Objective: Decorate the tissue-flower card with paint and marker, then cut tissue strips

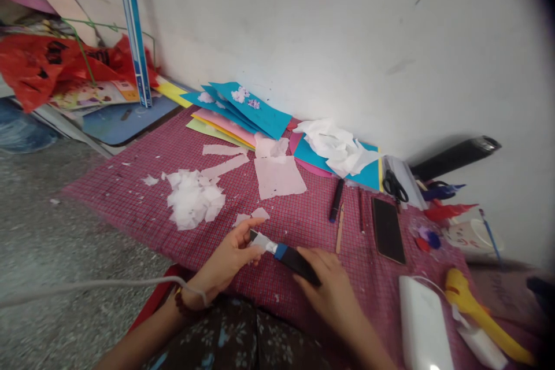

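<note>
My right hand [325, 277] grips a thick black marker [299, 262] with a blue collar, held slanting over the front of the table. At the marker's far end sits a small piece of white paper [261, 241]. My left hand [240, 248] pinches this paper between thumb and fingers around that end; the exact wrap is partly hidden by the fingers. Just beyond my left hand lie a few loose paper scraps [260, 214]. A heap of small torn white paper pieces [195, 199] rests to the left. Thin paper sheet [280, 178] and strips lie behind.
Blue sheets [260, 107] with crumpled bits lean near the wall. Crumpled white paper [333, 144] sits on more coloured sheets. To the right are a second marker [336, 201], scissors [395, 186], a phone [388, 230], a white box-like device [425, 321] and a cup [470, 237].
</note>
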The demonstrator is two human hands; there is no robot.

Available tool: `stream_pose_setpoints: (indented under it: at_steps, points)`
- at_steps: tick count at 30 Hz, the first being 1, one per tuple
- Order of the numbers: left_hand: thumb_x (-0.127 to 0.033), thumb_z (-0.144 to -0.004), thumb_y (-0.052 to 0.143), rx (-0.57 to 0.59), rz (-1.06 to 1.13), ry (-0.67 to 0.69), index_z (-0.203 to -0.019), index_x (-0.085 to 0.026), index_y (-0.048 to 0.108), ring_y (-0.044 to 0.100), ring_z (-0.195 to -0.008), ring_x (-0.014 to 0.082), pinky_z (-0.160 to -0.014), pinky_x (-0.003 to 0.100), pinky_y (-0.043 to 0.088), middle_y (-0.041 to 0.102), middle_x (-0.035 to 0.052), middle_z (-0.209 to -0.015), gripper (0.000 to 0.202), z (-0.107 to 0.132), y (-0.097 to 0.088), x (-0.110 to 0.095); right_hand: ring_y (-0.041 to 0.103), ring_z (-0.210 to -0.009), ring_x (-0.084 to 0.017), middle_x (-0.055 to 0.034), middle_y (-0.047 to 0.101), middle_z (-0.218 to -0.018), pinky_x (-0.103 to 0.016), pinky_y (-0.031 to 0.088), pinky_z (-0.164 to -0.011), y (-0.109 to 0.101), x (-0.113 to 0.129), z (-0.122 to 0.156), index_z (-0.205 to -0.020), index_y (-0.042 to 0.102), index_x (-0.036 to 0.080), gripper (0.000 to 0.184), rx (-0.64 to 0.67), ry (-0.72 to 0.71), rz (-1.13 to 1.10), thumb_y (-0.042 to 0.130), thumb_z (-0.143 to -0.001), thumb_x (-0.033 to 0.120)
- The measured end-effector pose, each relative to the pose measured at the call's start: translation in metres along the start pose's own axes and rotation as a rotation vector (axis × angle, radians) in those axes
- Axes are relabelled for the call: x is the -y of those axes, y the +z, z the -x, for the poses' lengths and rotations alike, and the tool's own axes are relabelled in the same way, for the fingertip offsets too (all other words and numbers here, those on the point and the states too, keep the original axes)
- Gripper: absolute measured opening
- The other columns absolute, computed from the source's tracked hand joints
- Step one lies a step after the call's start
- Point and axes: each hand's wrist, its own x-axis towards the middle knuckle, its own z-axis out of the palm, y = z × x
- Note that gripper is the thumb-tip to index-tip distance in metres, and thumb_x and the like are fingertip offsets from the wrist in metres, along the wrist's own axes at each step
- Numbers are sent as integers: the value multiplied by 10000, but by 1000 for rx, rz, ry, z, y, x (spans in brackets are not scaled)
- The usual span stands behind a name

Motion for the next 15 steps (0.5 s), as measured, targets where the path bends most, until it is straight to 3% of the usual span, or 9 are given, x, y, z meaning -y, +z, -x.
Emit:
stream_pose_setpoints:
  at_steps: [4, 9, 12, 15]
  points:
    - [-199, -708, 714, 0, -14, -22, -1291, -204, 556, 516, -631, 99, -621, 237, 428, 565, -59, -749, 604, 2, 3, -2, 684, -1040, -273, -89, 733, -1149, -468, 553, -914, 3, -1, 0, -1263, 630, 243, 411, 4, 18, -7, 640, -860, 166]
    - [-171, -713, 704, 5, 7, 11, -1267, -215, 593, 484, -585, 80, -583, 221, 404, 467, -84, -690, 566, 2, -2, -5, 681, -1064, -281, -91, 728, -1175, -491, 545, -940, 0, -10, 1, -1261, 630, 243, 409, -1, 35, -9, 641, -859, 172]
    - [-181, -724, 724, 31, 57, 35, -1267, -200, 583, 485, -600, 82, -580, 213, 397, 531, -72, -699, 562, 0, -6, -7, 678, -1075, -279, -92, 724, -1183, -486, 547, -948, -3, -15, 3, -1252, 636, 242, 389, -15, 67, -22, 638, -867, 188]
    - [-232, -724, 766, -42, 71, 24, -1245, -171, 576, 510, -626, 81, -585, 213, 413, 615, -38, -797, 557, -3, -9, -13, 684, -1071, -273, -89, 725, -1175, -473, 557, -939, -4, -17, 3, -1240, 649, 246, 372, -37, 103, -41, 637, -870, 207]
